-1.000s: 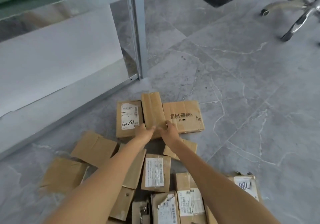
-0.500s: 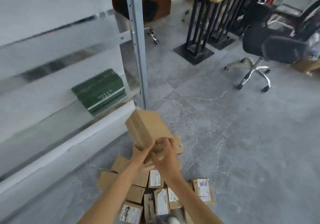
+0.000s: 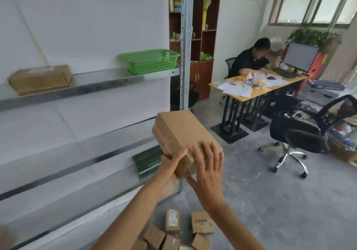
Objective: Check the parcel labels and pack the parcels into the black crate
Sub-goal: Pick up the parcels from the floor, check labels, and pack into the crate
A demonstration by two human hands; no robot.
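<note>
Evidently early: the left hand (image 3: 167,172) grips one parcel (image 3: 181,131) by its near corner, the right hand (image 3: 209,172) lays its fingers (image 3: 207,154) spread flat atop it; below it, other parcels (image 3: 202,222) lie unpacked; no crate shows.

Lower centre of the frame, on a low shelf (image 3: 87,187): a dark green box (image 3: 148,162) with pale capital letters along its front edge, which I read as "ONCUR". A smaller line under them is too small to read.

Bottom centre, on the floor (image 3: 251,201): a labelled parcel (image 3: 172,228) with a white label (image 3: 172,217) of fine print and a handwritten number starting "100", the rest unclear.

Just right of it: a barcode parcel (image 3: 202,229) with a black barcode (image 3: 201,221) printed on the cardboard, its digits unreadable.

Centre: the held parcel (image 3: 183,133) in my left hand (image 3: 170,169) grip shows brown cardboard and clear tape.
</note>
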